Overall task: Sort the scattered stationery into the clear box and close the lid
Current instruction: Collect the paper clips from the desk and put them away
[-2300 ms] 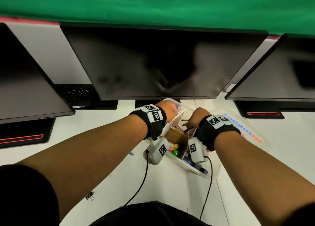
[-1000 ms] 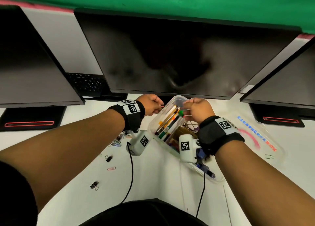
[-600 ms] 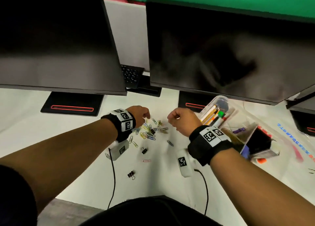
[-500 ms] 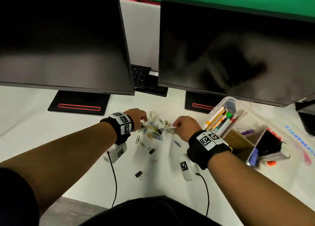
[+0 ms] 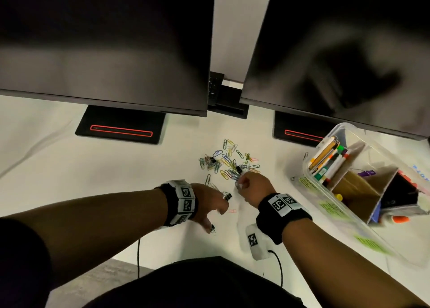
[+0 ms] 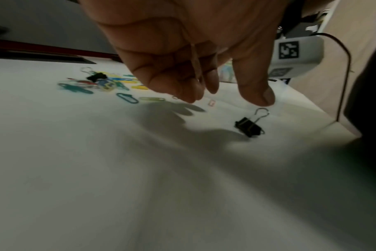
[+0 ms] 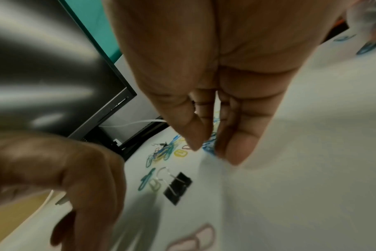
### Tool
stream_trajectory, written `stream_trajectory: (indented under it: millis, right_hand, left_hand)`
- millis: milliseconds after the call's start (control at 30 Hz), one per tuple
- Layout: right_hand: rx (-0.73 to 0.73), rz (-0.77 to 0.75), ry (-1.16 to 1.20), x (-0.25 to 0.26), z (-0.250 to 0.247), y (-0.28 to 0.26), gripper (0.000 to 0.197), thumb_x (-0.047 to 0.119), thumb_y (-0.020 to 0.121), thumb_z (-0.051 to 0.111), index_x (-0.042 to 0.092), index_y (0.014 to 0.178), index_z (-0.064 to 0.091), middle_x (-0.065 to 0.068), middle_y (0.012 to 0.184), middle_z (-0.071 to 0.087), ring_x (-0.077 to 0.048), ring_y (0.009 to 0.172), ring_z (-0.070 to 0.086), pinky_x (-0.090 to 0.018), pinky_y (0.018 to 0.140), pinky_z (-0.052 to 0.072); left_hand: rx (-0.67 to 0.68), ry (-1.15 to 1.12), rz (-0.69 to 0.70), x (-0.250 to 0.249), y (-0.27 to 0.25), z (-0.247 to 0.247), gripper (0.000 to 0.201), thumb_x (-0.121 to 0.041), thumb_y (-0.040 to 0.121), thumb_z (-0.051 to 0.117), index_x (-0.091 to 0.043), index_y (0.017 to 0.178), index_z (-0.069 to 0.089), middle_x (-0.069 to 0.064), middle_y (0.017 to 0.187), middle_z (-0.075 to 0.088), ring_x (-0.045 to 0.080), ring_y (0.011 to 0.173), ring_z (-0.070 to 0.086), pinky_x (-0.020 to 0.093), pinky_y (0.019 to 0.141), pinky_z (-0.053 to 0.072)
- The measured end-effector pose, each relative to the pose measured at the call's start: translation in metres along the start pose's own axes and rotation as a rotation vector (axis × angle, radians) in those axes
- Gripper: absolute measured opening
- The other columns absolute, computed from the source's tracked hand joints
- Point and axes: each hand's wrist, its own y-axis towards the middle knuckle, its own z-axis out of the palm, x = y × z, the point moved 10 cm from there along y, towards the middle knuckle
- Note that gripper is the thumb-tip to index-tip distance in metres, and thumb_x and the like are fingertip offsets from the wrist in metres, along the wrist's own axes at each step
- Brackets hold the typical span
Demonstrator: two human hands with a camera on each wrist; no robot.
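Several coloured paper clips point(image 5: 229, 161) and black binder clips lie scattered on the white table. My right hand point(image 5: 239, 183) is at the pile's near edge, and its thumb and fingers point(image 7: 236, 149) pinch blue paper clips point(image 7: 208, 145). My left hand point(image 5: 215, 217) hovers beside it, fingers loosely curled and thumb point(image 6: 258, 95) just above a binder clip point(image 6: 249, 127). A thin pale wire runs across its fingers; I cannot tell if it is held. The clear box point(image 5: 330, 131) stands open at the right, with pens point(image 5: 330, 161) and cardboard dividers inside.
Two dark monitors point(image 5: 104, 45) overhang the back of the table on black stands point(image 5: 121, 127). Another binder clip point(image 5: 226, 195) and a pink clip point(image 5: 232, 211) lie between my hands. The table's front edge runs just below my left wrist.
Both hands left the box and came left to the paper-clip pile. The right hand has closed on clips; the left has dropped toward the binder clip near the table edge.
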Motion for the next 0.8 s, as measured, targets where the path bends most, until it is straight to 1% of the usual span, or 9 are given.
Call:
stream_trajectory:
  millis: [100, 200, 233, 300, 433, 533, 633, 733, 800]
  right_hand:
    - [-0.072, -0.059, 0.025, 0.012, -0.011, 0.002, 0.014, 0.006, 0.081, 0.058, 0.016, 0.088, 0.064, -0.005, 0.094, 0.064, -0.022, 0.09, 0.057, -0.019, 0.075, 0.037]
    - [0.039, -0.189, -0.026, 0.028, 0.0, 0.0, 0.011, 0.015, 0.08, 0.068, 0.023, 0.086, 0.063, 0.004, 0.087, 0.056, -0.014, 0.082, 0.053, -0.018, 0.068, 0.037]
    - [0.089, -0.226, -0.05, 0.034, 0.008, -0.003, 0.013, 0.018, 0.079, 0.07, 0.021, 0.092, 0.066, 0.005, 0.09, 0.055, -0.014, 0.084, 0.055, -0.017, 0.068, 0.039]
    - [0.159, -0.295, -0.132, 0.04, 0.024, -0.006, 0.024, 0.021, 0.079, 0.071, 0.017, 0.102, 0.068, 0.003, 0.098, 0.055, -0.014, 0.09, 0.057, -0.018, 0.078, 0.042]
    - [0.144, -0.368, -0.254, 0.046, 0.034, -0.008, 0.018, 0.015, 0.086, 0.062, 0.008, 0.1, 0.071, -0.011, 0.11, 0.059, -0.025, 0.101, 0.059, -0.028, 0.086, 0.044]
    - [0.124, -0.341, -0.233, 0.041, 0.025, -0.005, 0.021, 0.011, 0.091, 0.054, 0.0, 0.099, 0.07, -0.016, 0.111, 0.062, -0.028, 0.104, 0.058, -0.026, 0.087, 0.039]
    - [-0.016, -0.279, -0.065, 0.033, -0.003, -0.001, 0.017, 0.01, 0.089, 0.056, 0.002, 0.092, 0.071, -0.013, 0.106, 0.065, -0.026, 0.099, 0.06, -0.026, 0.085, 0.041]
    - [-0.19, -0.164, 0.078, 0.017, -0.031, 0.007, 0.013, 0.008, 0.088, 0.057, 0.005, 0.093, 0.069, -0.012, 0.101, 0.068, -0.026, 0.094, 0.061, -0.023, 0.078, 0.043]
    - [-0.264, -0.1, 0.107, 0.009, -0.041, 0.013, 0.014, 0.012, 0.088, 0.058, 0.009, 0.1, 0.066, -0.012, 0.101, 0.067, -0.027, 0.094, 0.061, -0.02, 0.074, 0.039]
  left_hand:
    - [0.075, 0.103, 0.08, -0.013, 0.006, 0.016, 0.058, -0.039, 0.077, 0.07, -0.02, 0.127, 0.045, 0.006, 0.125, 0.048, 0.028, 0.111, 0.051, 0.04, 0.091, 0.046]
    - [0.094, 0.187, 0.124, -0.017, 0.009, 0.029, 0.047, -0.033, 0.081, 0.068, -0.017, 0.122, 0.049, 0.008, 0.123, 0.048, 0.031, 0.108, 0.053, 0.04, 0.086, 0.047]
    - [0.085, 0.195, 0.127, -0.016, 0.01, 0.03, 0.042, -0.03, 0.084, 0.066, -0.015, 0.12, 0.051, 0.009, 0.121, 0.049, 0.032, 0.107, 0.053, 0.039, 0.083, 0.047]
    - [0.065, 0.178, 0.119, -0.014, 0.012, 0.03, 0.033, -0.026, 0.087, 0.061, -0.013, 0.117, 0.053, 0.011, 0.119, 0.05, 0.032, 0.106, 0.054, 0.039, 0.081, 0.045]
    - [0.002, 0.135, 0.092, -0.01, 0.016, 0.026, 0.027, -0.023, 0.091, 0.053, -0.009, 0.114, 0.053, 0.013, 0.116, 0.053, 0.032, 0.104, 0.054, 0.038, 0.081, 0.044]
    - [-0.067, 0.036, 0.015, 0.003, 0.015, 0.02, 0.023, -0.022, 0.09, 0.05, -0.008, 0.108, 0.052, 0.014, 0.112, 0.057, 0.032, 0.101, 0.056, 0.038, 0.083, 0.045]
    - [-0.162, -0.098, -0.081, 0.022, 0.013, 0.004, 0.022, -0.02, 0.088, 0.048, -0.009, 0.106, 0.053, 0.012, 0.111, 0.059, 0.031, 0.101, 0.058, 0.035, 0.085, 0.046]
    - [-0.343, -0.243, -0.151, 0.045, 0.007, -0.024, 0.028, -0.012, 0.088, 0.045, -0.01, 0.114, 0.055, 0.01, 0.118, 0.06, 0.027, 0.108, 0.056, 0.029, 0.091, 0.042]
    - [-0.468, -0.347, -0.213, 0.064, 0.001, -0.046, 0.032, -0.008, 0.089, 0.044, -0.011, 0.119, 0.055, 0.008, 0.121, 0.059, 0.025, 0.111, 0.055, 0.025, 0.092, 0.04]
